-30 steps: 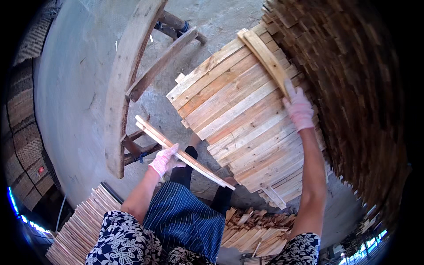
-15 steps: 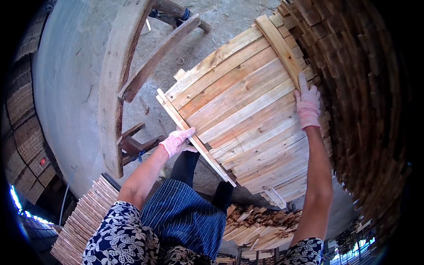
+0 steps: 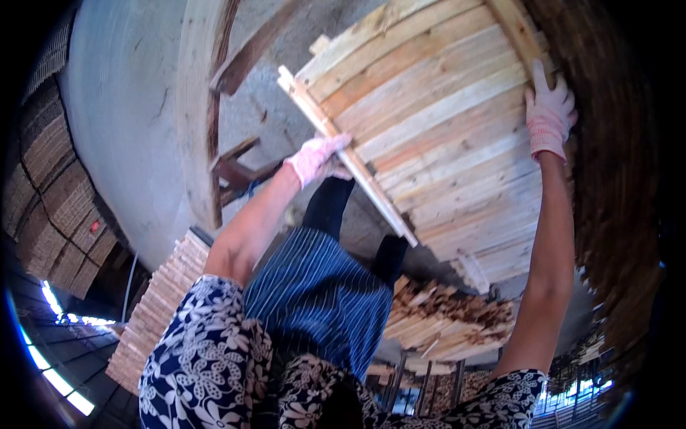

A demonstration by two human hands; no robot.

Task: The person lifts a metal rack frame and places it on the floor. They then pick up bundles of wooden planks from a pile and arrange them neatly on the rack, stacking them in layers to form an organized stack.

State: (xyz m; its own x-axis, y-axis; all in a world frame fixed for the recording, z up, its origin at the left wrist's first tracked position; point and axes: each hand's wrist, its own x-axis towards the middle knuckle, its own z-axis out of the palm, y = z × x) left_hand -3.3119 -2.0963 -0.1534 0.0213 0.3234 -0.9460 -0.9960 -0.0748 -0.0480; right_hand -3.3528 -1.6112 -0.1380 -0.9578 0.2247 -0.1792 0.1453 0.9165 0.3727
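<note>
Left hand (image 3: 319,159) grips thin wooden strips (image 3: 369,189) at the left edge of the plank layer (image 3: 443,114); right hand (image 3: 549,118), spread, touches a crosswise board (image 3: 516,30)

A bed of pale boards (image 3: 436,114), set side by side, carries a plank (image 3: 513,30) laid crosswise along its far right edge and, blurred at its near end, a short wooden piece (image 3: 474,273). What supports the bed is hidden. To its left, the grey floor (image 3: 143,164) bears a weathered wooden bench (image 3: 197,93).
</note>
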